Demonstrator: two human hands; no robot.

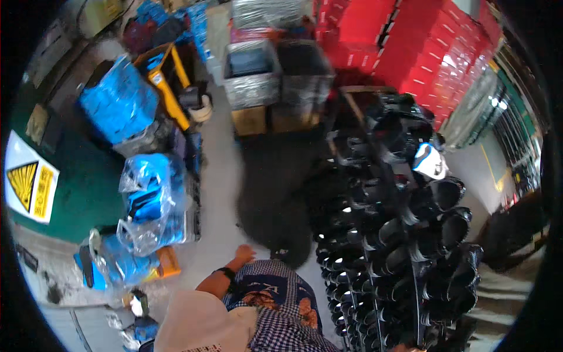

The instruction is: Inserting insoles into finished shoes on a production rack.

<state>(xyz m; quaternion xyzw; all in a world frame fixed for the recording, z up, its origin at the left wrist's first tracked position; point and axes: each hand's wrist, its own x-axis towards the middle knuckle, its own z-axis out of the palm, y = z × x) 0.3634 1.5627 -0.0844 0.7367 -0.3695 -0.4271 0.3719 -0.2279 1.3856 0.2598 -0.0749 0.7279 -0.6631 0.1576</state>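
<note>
In front of my apron [275, 281], which is checked in dark blue and white, my left hand [245, 253] hangs with its fingers loosely out and nothing in them. A dark band circles that wrist. To my right stands a tall rack [416, 276] loaded with rows of glossy black, rounded, hollow pieces [454, 226]. A sliver of my right hand [407, 349] shows at the lower edge, beside the foot of a rack pole; its fingers are mostly cut off. A white and blue item [430, 161] rests among the black pieces.
Blue plastic-wrapped bundles [155, 193] and a yellow-framed cart [167, 88] line the left side. Film-wrapped grey bins [252, 73] stand ahead on cardboard boxes. Red panels [404, 53] fill the far right. A warning sign [29, 179] is at far left; a dark shadow [275, 188] covers the floor ahead.
</note>
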